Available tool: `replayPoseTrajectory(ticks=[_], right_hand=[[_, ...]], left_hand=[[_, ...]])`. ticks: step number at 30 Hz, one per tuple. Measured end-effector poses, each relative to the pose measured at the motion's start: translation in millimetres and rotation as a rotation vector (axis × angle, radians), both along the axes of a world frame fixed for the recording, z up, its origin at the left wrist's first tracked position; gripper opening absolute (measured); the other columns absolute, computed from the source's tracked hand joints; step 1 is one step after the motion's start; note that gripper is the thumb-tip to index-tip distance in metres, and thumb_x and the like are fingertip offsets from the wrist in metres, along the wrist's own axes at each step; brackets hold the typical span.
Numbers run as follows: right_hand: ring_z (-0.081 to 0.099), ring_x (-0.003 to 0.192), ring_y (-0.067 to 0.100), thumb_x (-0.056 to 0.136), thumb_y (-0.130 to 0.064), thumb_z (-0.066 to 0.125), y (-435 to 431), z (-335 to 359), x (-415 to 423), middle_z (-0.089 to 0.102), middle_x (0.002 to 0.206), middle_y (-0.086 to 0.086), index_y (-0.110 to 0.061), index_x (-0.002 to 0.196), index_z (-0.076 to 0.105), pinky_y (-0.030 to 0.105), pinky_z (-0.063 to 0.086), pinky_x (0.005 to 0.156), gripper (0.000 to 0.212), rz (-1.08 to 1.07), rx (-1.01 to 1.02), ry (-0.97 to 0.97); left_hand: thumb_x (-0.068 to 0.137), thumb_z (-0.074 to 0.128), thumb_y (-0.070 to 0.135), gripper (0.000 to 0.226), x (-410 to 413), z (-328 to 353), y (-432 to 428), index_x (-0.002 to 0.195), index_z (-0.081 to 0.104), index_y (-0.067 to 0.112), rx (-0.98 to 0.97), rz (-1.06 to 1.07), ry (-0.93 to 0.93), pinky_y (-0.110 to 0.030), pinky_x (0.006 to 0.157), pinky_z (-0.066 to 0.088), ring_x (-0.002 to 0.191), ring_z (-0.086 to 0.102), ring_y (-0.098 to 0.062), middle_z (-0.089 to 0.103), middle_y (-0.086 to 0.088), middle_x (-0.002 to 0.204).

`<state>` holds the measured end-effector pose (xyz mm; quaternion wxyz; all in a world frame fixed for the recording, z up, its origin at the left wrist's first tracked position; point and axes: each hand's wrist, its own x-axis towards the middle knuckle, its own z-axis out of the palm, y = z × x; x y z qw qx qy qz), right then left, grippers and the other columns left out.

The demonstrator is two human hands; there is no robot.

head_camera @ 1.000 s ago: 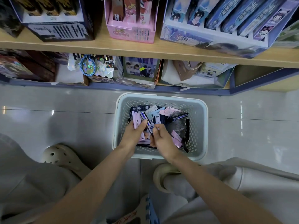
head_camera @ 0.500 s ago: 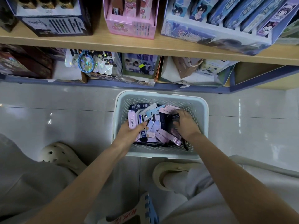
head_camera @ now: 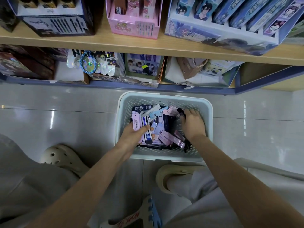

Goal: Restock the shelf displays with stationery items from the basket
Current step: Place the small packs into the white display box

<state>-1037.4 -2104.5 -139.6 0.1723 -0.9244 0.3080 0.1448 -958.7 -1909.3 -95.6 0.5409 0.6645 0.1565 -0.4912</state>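
A pale perforated basket (head_camera: 164,96) stands on the tiled floor below the shelves, holding several small flat stationery packs (head_camera: 164,127) in pink, blue and black. My left hand (head_camera: 133,134) is in the basket's near left part and grips a few packs (head_camera: 141,125), among them a pink barcoded one and a blue-and-white one. My right hand (head_camera: 192,123) reaches into the basket's right side, fingers curled into dark packs (head_camera: 179,112); what it holds is hidden.
A wooden shelf (head_camera: 148,45) carries a dark pen display box (head_camera: 56,23), a pink display box (head_camera: 134,25) and a blue illustrated display box (head_camera: 222,27). The lower shelf holds cards and bags. My two feet in pale shoes sit near the basket.
My right hand moved from beside my left hand across to the basket's right side and further back. My left hand kept its packs and stayed at the near left.
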Motion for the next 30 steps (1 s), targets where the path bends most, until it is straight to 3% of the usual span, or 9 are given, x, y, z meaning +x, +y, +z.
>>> replayPoseTrajectory(ticks=[2,5,8,10,15,22,26,29,30], right_hand=[[0.058,0.099,0.03,0.096,-0.015,0.051,7,11,5,0.062,0.106,0.016,0.0,0.114,0.054,0.035,0.044,0.082,0.023,-0.057,0.086,-0.09],[0.064,0.072,0.018,0.091,-0.012,0.062,24,34,16,0.061,0.081,0.002,-0.005,0.112,0.044,0.029,0.055,0.067,0.029,-0.22,0.512,-0.196],[0.066,0.081,0.025,0.091,-0.007,0.059,39,55,24,0.061,0.091,0.016,-0.005,0.108,0.041,0.026,0.058,0.068,0.026,-0.436,0.926,-0.339],[0.065,0.076,0.02,0.097,-0.009,0.049,45,67,26,0.059,0.094,0.019,-0.003,0.105,0.042,0.021,0.058,0.066,0.012,-0.5,1.033,-0.396],[0.065,0.065,0.007,0.098,-0.008,0.046,41,95,23,0.063,0.081,0.006,-0.004,0.098,0.053,0.021,0.058,0.066,0.008,-0.489,0.98,-0.458],[0.067,0.079,0.023,0.094,-0.01,0.056,37,150,23,0.064,0.085,0.005,-0.015,0.092,0.058,0.038,0.059,0.074,0.005,-0.35,0.818,-0.509],[0.061,0.068,0.0,0.093,-0.009,0.057,42,197,28,0.061,0.081,-0.003,-0.017,0.088,0.057,0.019,0.054,0.062,0.009,-0.204,0.71,-0.606],[0.061,0.072,0.008,0.095,-0.014,0.054,43,237,35,0.06,0.08,-0.005,-0.024,0.088,0.054,0.024,0.055,0.066,0.013,-0.095,0.554,-0.691],[0.06,0.072,0.011,0.096,-0.015,0.052,43,248,37,0.06,0.08,-0.005,-0.025,0.088,0.053,0.026,0.054,0.067,0.013,-0.061,0.506,-0.71]], left_hand=[[0.093,0.058,0.013,0.013,0,3,0,0.106,0.061,0.015,-0.026,-0.005,-0.003,-0.018,0.056,0.048,0.066,0.068,-0.001,0.07,0.007,0.087],[0.092,0.059,0.013,0.013,1,8,1,0.104,0.062,0.016,-0.039,-0.014,-0.017,-0.012,0.057,0.05,0.066,0.068,0.001,0.07,0.006,0.09],[0.091,0.062,0.015,0.021,1,16,0,0.112,0.063,0.012,-0.027,-0.008,-0.046,-0.029,0.077,0.055,0.088,0.069,-0.021,0.071,-0.004,0.101],[0.092,0.059,0.014,0.022,2,21,0,0.114,0.061,0.01,-0.05,0.02,-0.049,-0.032,0.074,0.057,0.08,0.07,-0.021,0.072,-0.006,0.095],[0.094,0.056,0.014,0.004,2,43,2,0.095,0.06,0.015,-0.15,0.051,-0.019,-0.019,0.053,0.053,0.057,0.068,-0.009,0.072,0.003,0.066],[0.092,0.06,0.018,0.004,13,94,1,0.089,0.059,0.021,-0.224,-0.052,-0.16,-0.026,0.067,0.049,0.072,0.066,-0.009,0.073,0.004,0.074],[0.092,0.06,0.022,0.007,29,127,1,0.095,0.055,0.026,-0.274,-0.101,-0.276,-0.018,0.067,0.042,0.082,0.057,-0.007,0.061,0.01,0.086],[0.086,0.066,0.038,0.034,44,159,-2,0.113,0.055,0.022,-0.309,-0.152,-0.352,-0.025,0.086,0.045,0.097,0.06,-0.008,0.062,0.008,0.111],[0.088,0.064,0.036,0.026,48,170,-2,0.109,0.055,0.024,-0.327,-0.167,-0.386,-0.023,0.082,0.045,0.092,0.061,-0.003,0.062,0.01,0.109]])
